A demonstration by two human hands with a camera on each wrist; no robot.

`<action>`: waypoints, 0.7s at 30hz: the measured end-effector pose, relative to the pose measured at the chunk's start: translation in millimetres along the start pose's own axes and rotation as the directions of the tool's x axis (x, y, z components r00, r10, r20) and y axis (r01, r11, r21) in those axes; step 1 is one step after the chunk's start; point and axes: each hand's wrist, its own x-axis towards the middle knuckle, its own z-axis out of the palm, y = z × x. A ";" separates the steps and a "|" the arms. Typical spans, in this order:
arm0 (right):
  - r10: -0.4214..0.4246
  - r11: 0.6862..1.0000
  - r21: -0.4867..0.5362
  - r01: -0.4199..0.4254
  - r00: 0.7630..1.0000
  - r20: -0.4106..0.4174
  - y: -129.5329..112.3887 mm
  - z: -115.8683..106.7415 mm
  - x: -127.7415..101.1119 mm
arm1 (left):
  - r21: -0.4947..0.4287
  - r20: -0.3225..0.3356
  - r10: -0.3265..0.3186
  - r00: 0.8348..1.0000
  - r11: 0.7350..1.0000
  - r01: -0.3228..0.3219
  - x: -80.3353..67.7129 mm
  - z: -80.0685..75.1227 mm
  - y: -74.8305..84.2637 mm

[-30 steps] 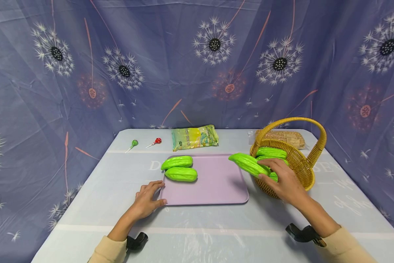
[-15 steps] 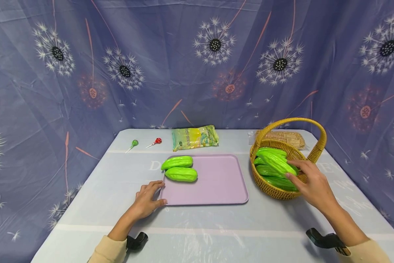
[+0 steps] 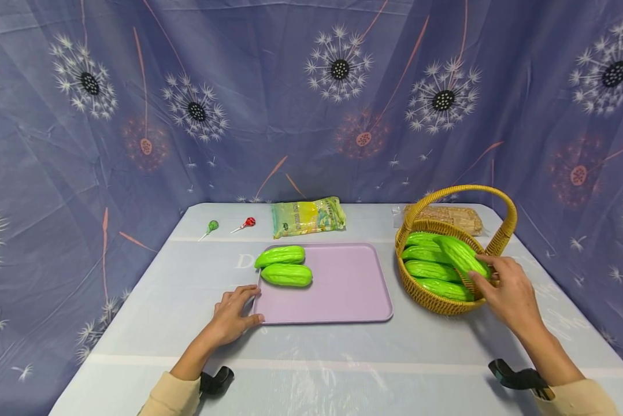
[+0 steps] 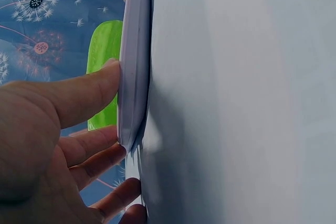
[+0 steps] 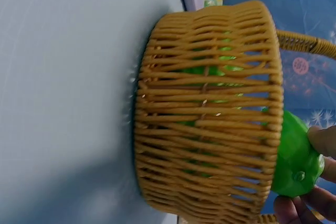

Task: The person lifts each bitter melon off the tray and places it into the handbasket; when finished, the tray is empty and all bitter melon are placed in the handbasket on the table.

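- Right hand (image 3: pixel 511 289): grasping the near, blunt end of a bright-green bitter gourd (image 3: pixel 461 255), thumb and fingers on opposing sides.
- Held gourd: tilted over the right part of the wicker basket (image 3: pixel 436 304), partly below its rim; whether it rests on anything inside, cannot tell. The right wrist view shows a small nub on the gripped end.
- Handling, judged: glossy, evenly coloured skin suggests a moulded model, so probably light, stiff and hard to bruise. Smooth sheen may slip; the lengthwise ridges should give some purchase.
- Best hold, judged: across the thick middle, thumb opposite fingers. An end pinch leaves the far tip free to swing but keeps knuckles clear of the arched handle (image 3: pixel 504 231).
- Inside the basket: four more gourds (image 3: pixel 428 270) visible, lying side by side. Woven wall looks springy; likely forgiving of a knock.
- Left hand (image 3: pixel 232 315): not clenched, fingers spread, thumb and fingertips touching the left edge of the lilac tray (image 3: pixel 345 300).
- On the tray: two matching gourds, the rear one (image 3: pixel 281 255) just behind the front one (image 3: pixel 287 275), at the left side.
- Farther back: yellow-green packet (image 3: pixel 308 218), red lollipop (image 3: pixel 249 222), green lollipop (image 3: pixel 213 225); brown bagged food (image 3: pixel 452 217) behind the basket.
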 end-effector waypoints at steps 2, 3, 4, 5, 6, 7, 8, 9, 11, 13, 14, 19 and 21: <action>0.038 0.999 -0.012 -0.038 0.999 0.011 2.7 1.4 -0.1 | -0.001 0.002 -0.002 1.000 1.000 0.002 0.1 -0.4 0.5; 0.055 0.998 -0.014 -0.055 0.998 0.016 4.0 2.1 0.0 | -0.001 0.004 -0.003 1.000 1.000 0.003 0.1 -0.5 0.5; 0.070 0.997 -0.018 -0.070 0.997 0.019 5.1 2.9 0.2 | -0.001 0.004 -0.003 1.000 1.000 0.003 0.1 -0.6 0.6; 0.085 0.996 -0.025 -0.084 0.996 0.023 6.1 3.7 0.3 | 0.001 0.005 -0.002 1.000 1.000 0.002 0.0 -0.8 0.8; 0.099 0.995 -0.034 -0.098 0.995 0.027 7.1 4.4 0.3 | 0.001 0.005 -0.002 1.000 1.000 0.002 -0.2 -1.1 1.2; 0.112 0.993 -0.040 -0.111 0.993 0.027 8.1 5.3 0.4 | 0.000 0.005 -0.001 1.000 1.000 0.001 -0.3 -1.1 1.2; 0.124 0.991 -0.046 -0.122 0.992 0.029 9.0 6.2 0.3 | 0.001 0.004 0.000 1.000 1.000 0.000 -0.3 -1.1 1.2; 0.134 0.990 -0.053 -0.132 0.990 0.032 9.7 7.0 0.3 | 0.000 0.003 0.001 1.000 1.000 -0.001 -0.3 -0.9 1.0; 0.155 0.985 -0.076 -0.152 0.987 0.041 11.0 8.5 0.0 | -0.002 0.001 0.001 1.000 1.000 -0.001 -0.2 -0.6 0.9; 0.178 0.981 -0.092 -0.173 0.983 0.049 12.0 9.9 -0.1 | -0.002 -0.001 0.002 1.000 1.000 -0.002 0.2 0.1 0.4; 0.189 0.978 -0.102 -0.183 0.980 0.054 12.3 10.6 -0.2 | -0.004 0.000 0.000 1.000 1.000 0.000 0.3 0.3 0.4; 0.240 0.963 -0.141 -0.228 0.968 0.071 12.2 12.8 1.3 | 0.002 -0.005 0.009 1.000 1.000 -0.009 0.6 1.3 -1.4; 0.251 0.959 -0.154 -0.238 0.965 0.076 11.8 13.1 2.1 | 0.003 -0.007 0.012 1.000 1.000 -0.012 0.4 1.3 -1.8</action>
